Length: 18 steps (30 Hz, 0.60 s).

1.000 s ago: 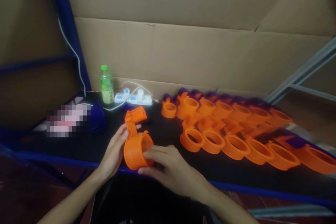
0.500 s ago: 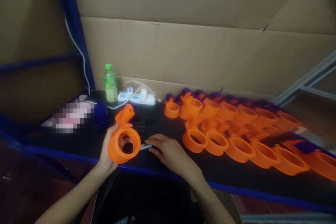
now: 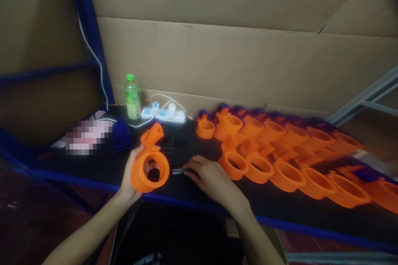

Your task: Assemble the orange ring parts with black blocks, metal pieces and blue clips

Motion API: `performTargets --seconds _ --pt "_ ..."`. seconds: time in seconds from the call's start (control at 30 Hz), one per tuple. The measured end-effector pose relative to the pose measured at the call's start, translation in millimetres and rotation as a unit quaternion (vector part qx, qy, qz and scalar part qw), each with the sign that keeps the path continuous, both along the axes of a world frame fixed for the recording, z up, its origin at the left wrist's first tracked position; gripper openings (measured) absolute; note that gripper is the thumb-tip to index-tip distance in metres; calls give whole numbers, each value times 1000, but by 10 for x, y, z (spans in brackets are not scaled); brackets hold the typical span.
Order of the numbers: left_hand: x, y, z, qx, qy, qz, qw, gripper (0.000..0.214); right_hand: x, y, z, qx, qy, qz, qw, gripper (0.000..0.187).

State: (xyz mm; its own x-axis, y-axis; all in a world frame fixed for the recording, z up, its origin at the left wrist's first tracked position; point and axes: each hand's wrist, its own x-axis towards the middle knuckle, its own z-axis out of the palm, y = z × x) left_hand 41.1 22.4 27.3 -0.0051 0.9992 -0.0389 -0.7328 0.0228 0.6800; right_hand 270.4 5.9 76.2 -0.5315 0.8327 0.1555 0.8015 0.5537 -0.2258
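My left hand point(image 3: 132, 174) is closed round an orange plastic ring part point(image 3: 149, 169) with a stubby arm sticking up from it, held above the front edge of the black table point(image 3: 199, 198). Its round opening faces me. My right hand point(image 3: 208, 176) rests on the table just to the right, with its fingertips pinched on a small dark rod point(image 3: 178, 171). Behind the rod lie several similar dark pieces point(image 3: 168, 145).
Rows of matching orange ring parts point(image 3: 280, 149) cover the table's right half, some with purple pieces behind. At the back left stand a green-capped bottle point(image 3: 132, 97) and a white power strip point(image 3: 163, 114). Cardboard walls point(image 3: 217, 62) and a blue frame post point(image 3: 90, 37) enclose the bench.
My left hand turned the orange part so its opening faces me. My right hand let go of it, dropped to the table and took hold of a small dark rod.
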Motion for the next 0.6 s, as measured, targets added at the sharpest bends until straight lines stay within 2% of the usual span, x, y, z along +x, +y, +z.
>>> performTargets --seconds 0.13,0.3,0.47,0.6 --pt "-3 1 -9 -10 6 -1 1000 31 66 12 31 -17 11 -10 1000 15" --pt "3 -13 -9 0 18 8 1000 30 41 2 44 -30 41 16 999 18" --pt "2 -9 -18 -6 26 8 1000 31 35 10 28 1 55 -19 998 15" --pt "0 -5 -21 -14 20 5 1000 31 46 23 33 -5 64 -39 997 7"
